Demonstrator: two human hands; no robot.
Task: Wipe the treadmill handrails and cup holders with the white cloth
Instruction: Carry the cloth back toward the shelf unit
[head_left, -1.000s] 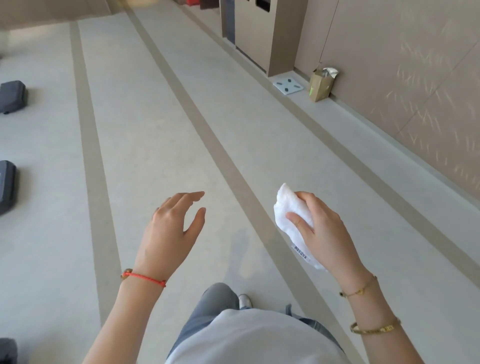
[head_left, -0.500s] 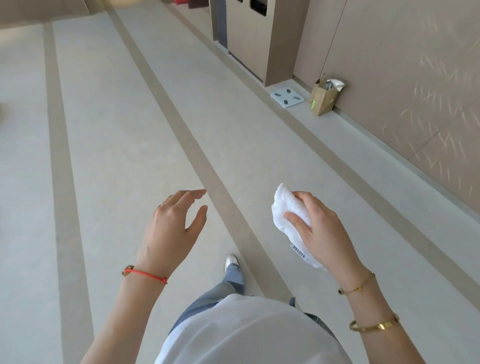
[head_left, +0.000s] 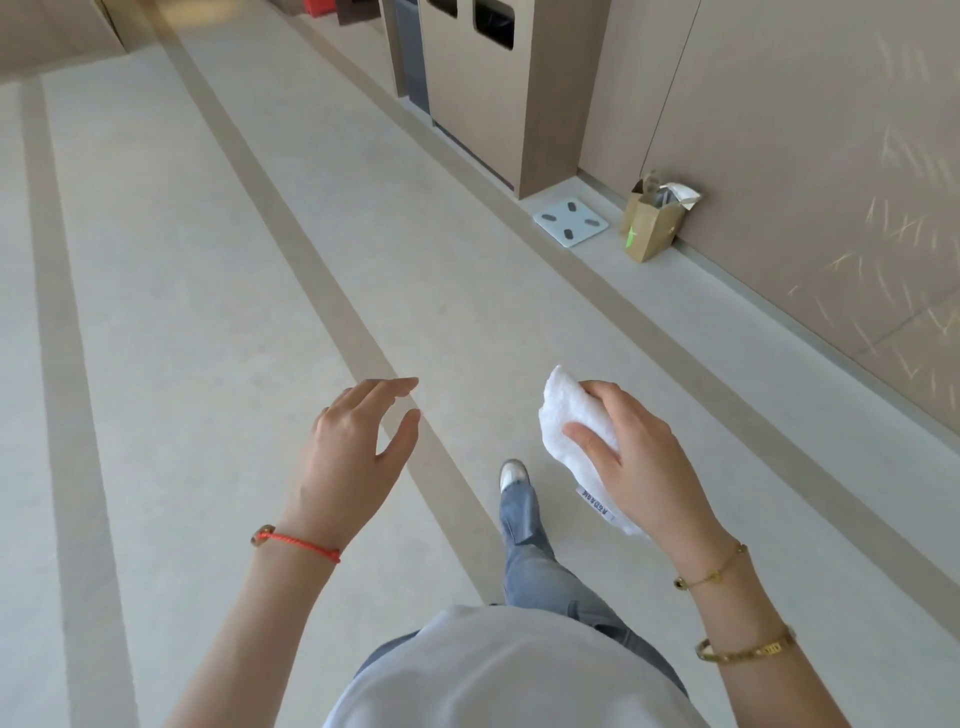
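Note:
My right hand (head_left: 631, 462) grips a folded white cloth (head_left: 569, 415) in front of me at waist height, thumb on its near face and fingers curled over its top. A small label hangs from the cloth's lower edge. My left hand (head_left: 353, 452) hovers beside it, about a hand's width to the left, with relaxed fingers and nothing in it. No treadmill, handrail or cup holder is in view. Below my hands, my leg in blue jeans steps forward over a pale floor with tan stripes.
Along the right wall stand a tan bin cabinet (head_left: 498, 88), a white bathroom scale (head_left: 570, 223) on the floor and a brown paper bag (head_left: 652, 223). A raised ledge runs along that wall. Wide striped floor (head_left: 182, 312) stretches ahead and to the left.
I have walked forward and the view has swung right: the bins, scale and bag are nearer, the dark items at left are out of view. Both hands keep their pose.

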